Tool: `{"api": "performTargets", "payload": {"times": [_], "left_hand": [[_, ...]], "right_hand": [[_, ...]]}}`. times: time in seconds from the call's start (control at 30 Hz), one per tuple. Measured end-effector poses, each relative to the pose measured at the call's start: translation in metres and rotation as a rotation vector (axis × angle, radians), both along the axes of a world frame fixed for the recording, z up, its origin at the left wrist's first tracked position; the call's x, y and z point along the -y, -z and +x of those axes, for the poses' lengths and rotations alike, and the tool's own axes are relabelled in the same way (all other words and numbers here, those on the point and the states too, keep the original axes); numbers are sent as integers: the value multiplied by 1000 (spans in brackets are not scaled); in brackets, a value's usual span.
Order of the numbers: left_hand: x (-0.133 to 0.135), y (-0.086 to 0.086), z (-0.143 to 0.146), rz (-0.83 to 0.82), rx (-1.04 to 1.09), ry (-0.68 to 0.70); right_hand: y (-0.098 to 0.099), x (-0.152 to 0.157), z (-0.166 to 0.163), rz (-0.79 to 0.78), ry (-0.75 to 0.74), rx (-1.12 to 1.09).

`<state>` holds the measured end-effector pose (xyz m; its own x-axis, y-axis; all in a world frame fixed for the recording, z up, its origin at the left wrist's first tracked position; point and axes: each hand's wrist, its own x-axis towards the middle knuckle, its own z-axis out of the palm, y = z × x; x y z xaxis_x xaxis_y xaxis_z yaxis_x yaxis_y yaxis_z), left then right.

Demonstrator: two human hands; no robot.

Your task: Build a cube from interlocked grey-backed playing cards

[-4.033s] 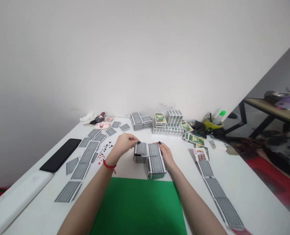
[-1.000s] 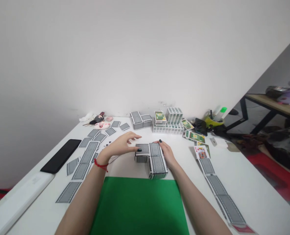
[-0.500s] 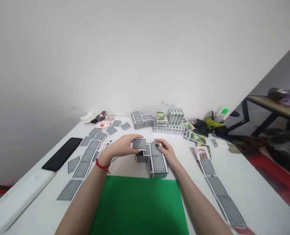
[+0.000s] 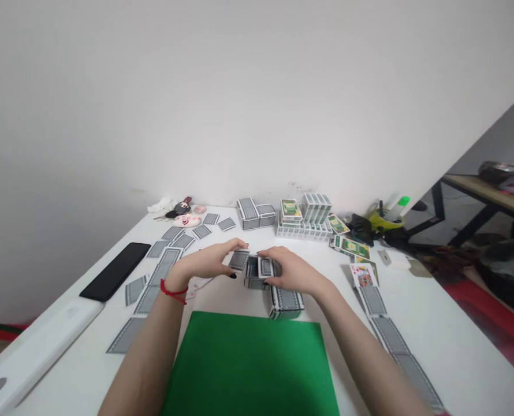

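My left hand, with a red cord on its wrist, pinches a grey-backed playing card piece between thumb and fingers. My right hand curls around another small grey-backed card, its thumb at the lower edge. Between the two hands stands an open-topped box folded from cards, partly hidden. A closed card block joins it at the front right, below my right hand. A green mat lies in front of both.
Loose cards lie at left beside a black phone and a white device. At the back stand another card block and stacked card boxes. A row of cards runs along the right.
My left hand has drawn its card piece a little left, away from the block, and tilted it. My right hand has moved from the block's right side over its top onto a card.
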<state>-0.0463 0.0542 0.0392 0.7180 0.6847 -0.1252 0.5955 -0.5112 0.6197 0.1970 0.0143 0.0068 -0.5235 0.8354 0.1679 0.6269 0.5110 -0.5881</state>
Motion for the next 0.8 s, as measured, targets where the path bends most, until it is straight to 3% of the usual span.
{"api": "performTargets", "payload": {"times": [0.27, 0.47, 0.8], "left_hand": [[1, 0, 11, 65, -4, -32], [9, -5, 26, 106, -79, -4], [10, 3, 34, 133, -45, -63]], "right_hand": [[-3, -11, 0, -26, -22, 56], [2, -13, 3, -76, -26, -53], [14, -9, 7, -130, -3, -200]]}}
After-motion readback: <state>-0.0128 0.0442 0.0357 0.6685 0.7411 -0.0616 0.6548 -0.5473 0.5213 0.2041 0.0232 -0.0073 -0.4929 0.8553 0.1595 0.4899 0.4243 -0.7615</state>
